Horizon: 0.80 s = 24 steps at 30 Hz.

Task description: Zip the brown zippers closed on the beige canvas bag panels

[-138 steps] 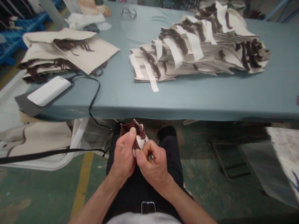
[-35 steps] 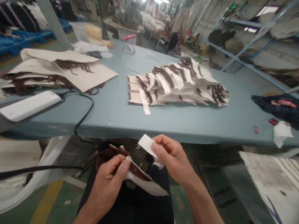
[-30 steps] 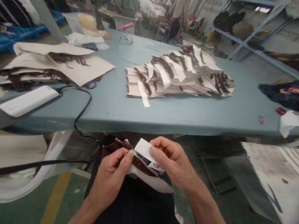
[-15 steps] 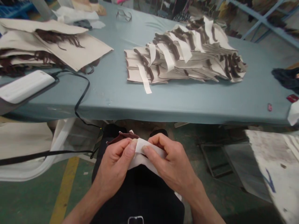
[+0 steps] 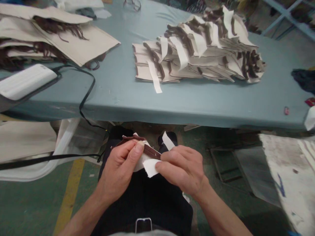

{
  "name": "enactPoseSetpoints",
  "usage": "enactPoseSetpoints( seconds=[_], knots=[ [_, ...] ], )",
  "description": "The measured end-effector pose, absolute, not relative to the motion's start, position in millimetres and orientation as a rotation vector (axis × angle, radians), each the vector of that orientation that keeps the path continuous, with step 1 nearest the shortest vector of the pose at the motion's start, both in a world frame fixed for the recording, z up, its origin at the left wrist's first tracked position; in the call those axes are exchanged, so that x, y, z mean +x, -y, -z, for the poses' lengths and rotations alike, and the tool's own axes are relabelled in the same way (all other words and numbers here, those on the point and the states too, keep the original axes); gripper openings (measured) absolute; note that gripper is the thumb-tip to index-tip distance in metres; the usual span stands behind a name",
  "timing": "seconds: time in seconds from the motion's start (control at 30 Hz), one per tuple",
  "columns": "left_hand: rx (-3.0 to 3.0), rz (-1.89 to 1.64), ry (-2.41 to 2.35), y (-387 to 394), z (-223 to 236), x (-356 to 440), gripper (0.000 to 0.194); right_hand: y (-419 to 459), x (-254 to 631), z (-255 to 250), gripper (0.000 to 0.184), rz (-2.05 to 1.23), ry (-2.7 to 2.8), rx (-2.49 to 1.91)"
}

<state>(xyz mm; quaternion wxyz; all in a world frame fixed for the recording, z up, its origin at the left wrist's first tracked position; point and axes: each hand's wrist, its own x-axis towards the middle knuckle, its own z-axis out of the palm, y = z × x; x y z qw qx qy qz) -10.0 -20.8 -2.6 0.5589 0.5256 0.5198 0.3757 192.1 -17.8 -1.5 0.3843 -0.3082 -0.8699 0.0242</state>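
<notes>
Over my lap, both hands work one small cloth piece (image 5: 141,149), beige with a dark brown edge. My left hand (image 5: 120,170) pinches it between thumb and fingers at the brown edge. My right hand (image 5: 183,168) is closed on a white strip (image 5: 150,167) that wraps over the piece, one end sticking up behind the fingers. The two thumbs nearly touch.
A blue-grey table (image 5: 123,95) stands just ahead. On it lie a fanned stack of beige pieces with white strips (image 5: 197,55), larger beige panels with brown fringe (image 5: 61,42) at left, a white flat device (image 5: 24,80) with a black cable (image 5: 87,95), and glasses (image 5: 131,4).
My right hand brought the white strip from the air down onto the piece and folded it over the brown edge. My view tilted down toward my lap.
</notes>
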Motion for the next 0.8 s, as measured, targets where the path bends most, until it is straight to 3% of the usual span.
enactPoseSetpoints(
  seconds=[0.23,0.33,0.5,0.63,0.8],
  knots=[
    [1.216,-0.926,-1.232,19.5,3.9,-7.3,0.045,13.2,191.1,9.7,0.020,-0.045,2.186,-0.758],
    [1.210,-0.907,-1.249,18.1,8.5,-7.0,0.047,15.4,184.7,8.7,0.011,-0.261,2.032,-0.849],
    [1.144,-0.867,-1.212,16.7,16.6,-10.0,0.051,23.2,181.6,-14.2,0.021,-0.792,1.654,-1.346],
    [1.132,-0.822,-1.124,14.8,17.6,-11.8,0.052,26.6,183.9,-34.2,0.027,-1.178,1.465,-1.489],
    [1.174,-0.863,-1.046,14.7,17.1,-11.8,0.047,26.0,176.7,-45.3,0.024,-1.154,1.469,-1.542]
  ],
)
